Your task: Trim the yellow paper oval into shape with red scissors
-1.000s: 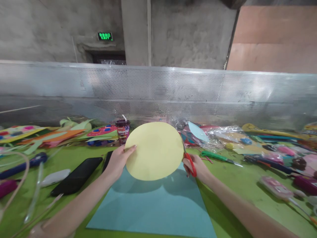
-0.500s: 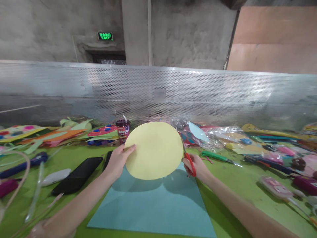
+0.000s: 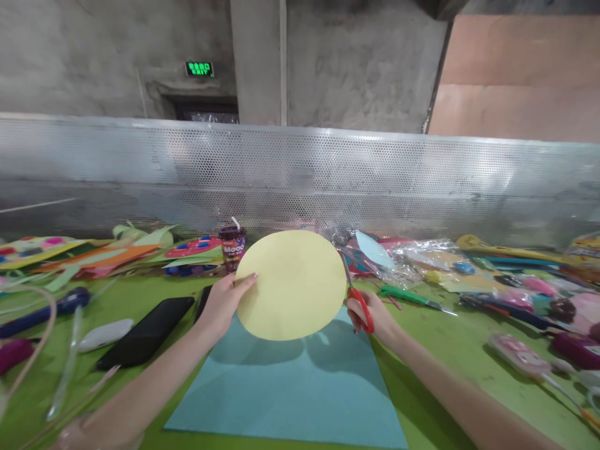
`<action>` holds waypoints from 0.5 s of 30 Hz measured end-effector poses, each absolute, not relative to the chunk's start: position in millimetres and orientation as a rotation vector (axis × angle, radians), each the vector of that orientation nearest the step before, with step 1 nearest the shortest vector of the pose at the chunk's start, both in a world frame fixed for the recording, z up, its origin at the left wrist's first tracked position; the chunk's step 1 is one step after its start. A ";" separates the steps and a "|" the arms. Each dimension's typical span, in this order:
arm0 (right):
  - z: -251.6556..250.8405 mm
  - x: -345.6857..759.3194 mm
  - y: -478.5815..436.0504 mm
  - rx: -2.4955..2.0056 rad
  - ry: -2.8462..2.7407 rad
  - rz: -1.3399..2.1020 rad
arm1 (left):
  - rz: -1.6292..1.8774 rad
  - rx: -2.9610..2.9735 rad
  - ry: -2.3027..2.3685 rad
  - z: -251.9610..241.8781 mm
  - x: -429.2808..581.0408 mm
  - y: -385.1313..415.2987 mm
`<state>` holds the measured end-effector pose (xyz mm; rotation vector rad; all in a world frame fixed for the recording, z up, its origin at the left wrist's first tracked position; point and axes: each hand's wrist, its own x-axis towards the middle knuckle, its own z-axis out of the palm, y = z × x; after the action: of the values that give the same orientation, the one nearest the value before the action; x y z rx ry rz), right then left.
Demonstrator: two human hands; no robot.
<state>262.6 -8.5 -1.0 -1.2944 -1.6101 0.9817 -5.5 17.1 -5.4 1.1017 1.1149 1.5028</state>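
Note:
A pale yellow paper disc (image 3: 293, 284) is held up over the table, roughly round with a smooth edge. My left hand (image 3: 228, 300) pinches its left side, thumb on the near face and the other fingers behind it. In my right hand (image 3: 374, 314) are red-handled scissors (image 3: 360, 309), their blades pointing up along the disc's right edge. Whether the blades touch the paper I cannot tell. Below the disc a light blue sheet (image 3: 290, 394) lies flat, with shadows falling across it.
On the left lie a black phone (image 3: 146, 331), a white mouse-like object (image 3: 107, 335) and a blue microphone-like tool (image 3: 51, 310). A purple cup with a straw (image 3: 233, 249) stands behind. A green craft knife (image 3: 417, 299) is at right, its blade out. A perforated metal panel (image 3: 300, 162) edges the back.
The scissors have shifted very slightly in my right hand, tilting a little away from the disc's edge. My left hand and the disc are nearly unmoved.

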 end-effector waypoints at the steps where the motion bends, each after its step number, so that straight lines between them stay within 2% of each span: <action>1: -1.0 262.3 -8.8 -1.289 -1.614 0.988 | 1.502 1.104 1.115 -5.5 -5.5 17.0; 15: -0.6 261.0 -10.2 -1.304 -1.669 0.954 | 1.493 1.106 1.122 -4.8 -4.5 15.9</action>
<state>261.0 -10.2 -0.6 -1.3039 -1.6686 0.9542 -4.5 15.9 -4.8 1.1065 1.1218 1.4932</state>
